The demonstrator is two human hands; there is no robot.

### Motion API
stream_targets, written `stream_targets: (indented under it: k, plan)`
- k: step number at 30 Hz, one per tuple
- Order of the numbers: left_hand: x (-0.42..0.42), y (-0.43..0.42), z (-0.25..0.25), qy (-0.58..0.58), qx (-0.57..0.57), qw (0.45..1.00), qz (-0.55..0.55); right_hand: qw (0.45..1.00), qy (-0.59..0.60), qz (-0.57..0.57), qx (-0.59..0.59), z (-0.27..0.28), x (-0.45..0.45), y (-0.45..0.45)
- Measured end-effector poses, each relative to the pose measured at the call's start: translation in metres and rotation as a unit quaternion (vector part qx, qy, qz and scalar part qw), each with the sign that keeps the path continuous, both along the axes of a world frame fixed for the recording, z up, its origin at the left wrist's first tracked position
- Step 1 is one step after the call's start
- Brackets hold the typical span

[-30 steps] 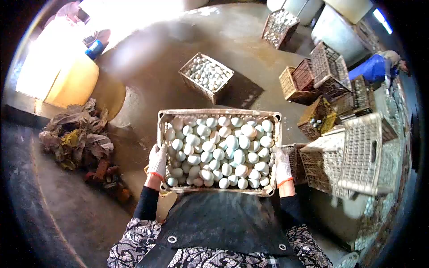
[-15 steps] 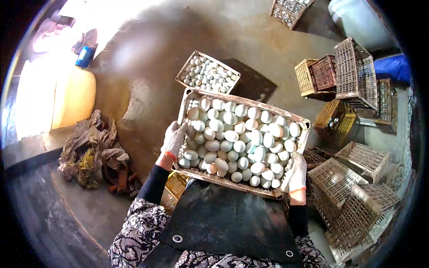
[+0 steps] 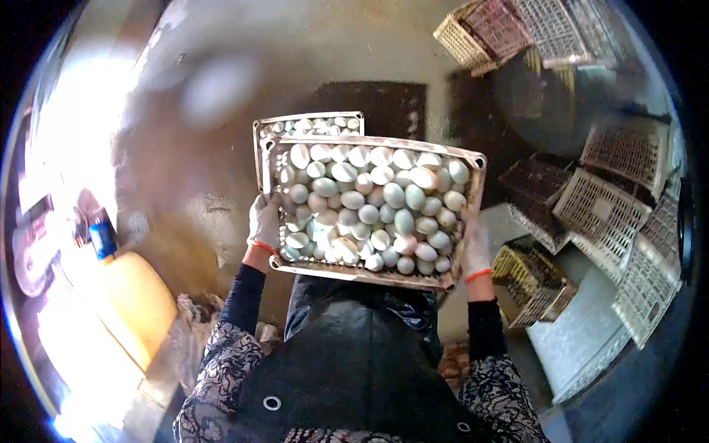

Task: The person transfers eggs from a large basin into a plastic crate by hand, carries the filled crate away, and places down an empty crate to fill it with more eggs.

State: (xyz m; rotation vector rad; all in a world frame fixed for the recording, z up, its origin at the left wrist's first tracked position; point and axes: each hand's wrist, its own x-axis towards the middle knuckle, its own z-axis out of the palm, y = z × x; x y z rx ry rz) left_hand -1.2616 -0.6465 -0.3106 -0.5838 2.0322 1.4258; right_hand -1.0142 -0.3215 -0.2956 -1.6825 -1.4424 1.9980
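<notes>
A pale plastic crate [image 3: 362, 275] full of whitish and pale green eggs [image 3: 368, 213] is held in front of my body. My left hand [image 3: 263, 223], in a white glove with an orange cuff, grips its left end. On the opposite end my right hand [image 3: 475, 247], gloved the same way, is closed round the side. Fingers of both hands are partly hidden by the crate walls. Just beyond, a second crate [image 3: 310, 116] of eggs stands partly covered by the held one.
Stacked crates [image 3: 473, 37] stand at the upper right. More empty-looking crates [image 3: 602, 214] lie to the right, near a yellow crate [image 3: 526, 280]. A yellow jerrycan [image 3: 136, 295] and crumpled sacking [image 3: 196, 332] are at the left. The floor [image 3: 295, 52] looks wet.
The view has turned and shifted, so the stacked crates now appear higher. The held crate now overlaps the second egg crate, hiding its near part. Both hands keep their grip.
</notes>
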Motion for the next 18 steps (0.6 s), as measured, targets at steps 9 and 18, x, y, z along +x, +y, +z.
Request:
stream_targets:
  k: [9, 18]
  plan:
    - [-0.010, 0.008, -0.001, 0.050, -0.050, 0.997, 0.021, 0.999, -0.014, 0.003, -0.041, -0.081, -0.004, -0.021]
    - [-0.025, -0.034, -0.035, 0.001, -0.035, 0.999, 0.034, 0.992, -0.080, 0.098, -0.009, -0.045, -0.026, -0.006]
